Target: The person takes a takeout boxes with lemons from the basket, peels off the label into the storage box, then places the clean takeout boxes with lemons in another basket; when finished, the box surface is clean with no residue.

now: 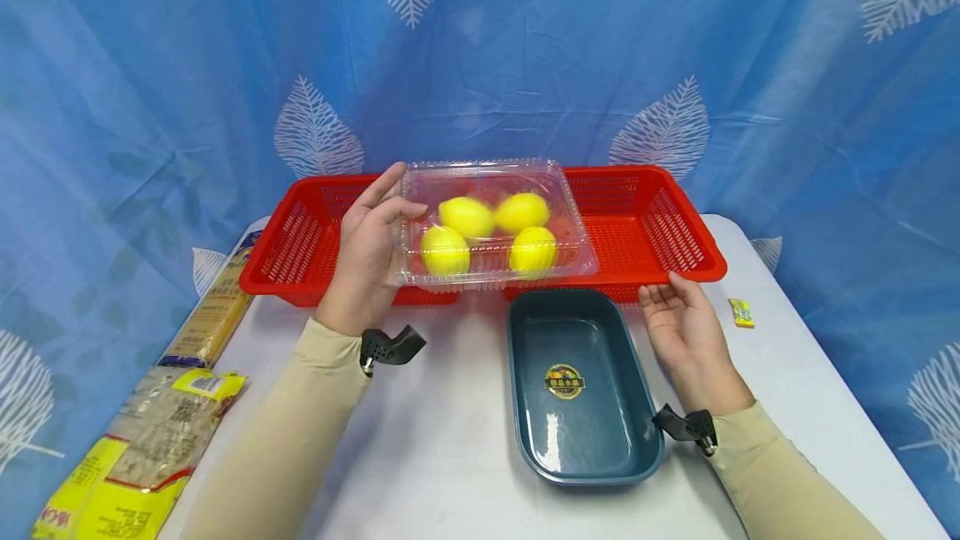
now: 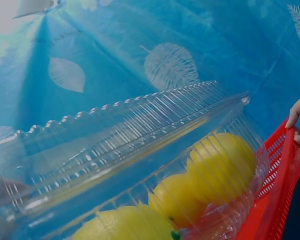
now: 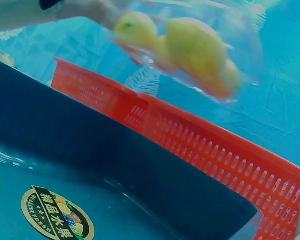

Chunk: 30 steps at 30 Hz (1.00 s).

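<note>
My left hand [image 1: 369, 252] grips the left side of a clear plastic clamshell box [image 1: 491, 263], raised over two red baskets and tilted towards me. Several yellow lemons [image 1: 467, 217] lie inside it; its lid looks closed. In the left wrist view the ribbed box [image 2: 115, 132] fills the foreground. My right hand [image 1: 686, 340] pinches the front rim of the right red basket [image 1: 648, 233], thumb on top and fingers below. Below the box, a dark teal tray [image 1: 576, 432] with a round fruit sticker [image 1: 564, 382] stands beside my right wrist.
Beside it stands the left red basket [image 1: 300, 232], partly hidden by my left hand. A long yellow packet [image 1: 213, 307] and a yellow-and-clear bag [image 1: 150, 448] lie along the left table edge. A small yellow-green wrapper [image 1: 741, 312] is at the right. Blue curtain hangs behind.
</note>
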### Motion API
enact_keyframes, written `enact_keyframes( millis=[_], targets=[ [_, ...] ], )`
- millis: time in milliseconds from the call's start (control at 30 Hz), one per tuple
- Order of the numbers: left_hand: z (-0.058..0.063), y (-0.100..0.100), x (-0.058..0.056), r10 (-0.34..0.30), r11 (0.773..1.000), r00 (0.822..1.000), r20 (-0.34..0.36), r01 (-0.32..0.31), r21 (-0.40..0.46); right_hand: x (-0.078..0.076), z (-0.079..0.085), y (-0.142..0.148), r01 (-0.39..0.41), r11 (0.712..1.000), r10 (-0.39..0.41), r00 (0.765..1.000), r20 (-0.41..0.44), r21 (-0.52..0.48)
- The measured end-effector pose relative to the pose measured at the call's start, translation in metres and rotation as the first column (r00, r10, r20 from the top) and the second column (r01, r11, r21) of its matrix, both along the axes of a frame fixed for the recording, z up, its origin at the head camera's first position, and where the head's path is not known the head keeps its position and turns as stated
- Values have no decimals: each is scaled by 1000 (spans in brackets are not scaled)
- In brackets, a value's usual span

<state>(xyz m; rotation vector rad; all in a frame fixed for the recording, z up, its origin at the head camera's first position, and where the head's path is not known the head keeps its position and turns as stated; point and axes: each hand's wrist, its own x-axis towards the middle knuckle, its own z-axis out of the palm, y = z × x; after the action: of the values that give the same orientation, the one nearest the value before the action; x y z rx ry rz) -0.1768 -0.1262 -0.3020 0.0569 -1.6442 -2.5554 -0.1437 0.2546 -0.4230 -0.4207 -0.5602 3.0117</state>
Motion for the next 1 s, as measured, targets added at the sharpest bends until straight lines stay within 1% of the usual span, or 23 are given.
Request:
enact_keyframes(
  millis=[167, 233, 367, 600, 733, 833, 1000],
  targets=[
    [6, 27, -24, 21, 1000, 999, -48, -21, 3, 0, 0, 1, 3, 1000, -3, 1000, 7, -17],
    [6, 37, -31, 33, 999, 998, -53, -33, -5, 1, 1, 1, 1, 1000, 0, 1000, 10, -29],
    [2, 55, -44, 55, 997, 997, -46, -58, -50, 0, 1, 1, -1, 999, 2, 1000, 9, -40],
    [-10, 80, -65, 92, 995, 995, -48, -94, -45, 0, 1, 1, -15, 999, 16, 1000, 11, -31],
    [-14, 94, -75, 110, 993, 993, -52, -112, -35, 1, 1, 1, -18, 1000, 18, 1000, 10, -16],
    [-15, 105, -82, 111, 992, 992, -52, -114, -56, 1, 1, 2, -14, 1000, 14, 1000, 4, -12],
    [-18, 122, -93, 119, 983, 991, -54, -125, -132, -1, 1, 1, -16, 1000, 16, 1000, 7, -13]
  ],
)
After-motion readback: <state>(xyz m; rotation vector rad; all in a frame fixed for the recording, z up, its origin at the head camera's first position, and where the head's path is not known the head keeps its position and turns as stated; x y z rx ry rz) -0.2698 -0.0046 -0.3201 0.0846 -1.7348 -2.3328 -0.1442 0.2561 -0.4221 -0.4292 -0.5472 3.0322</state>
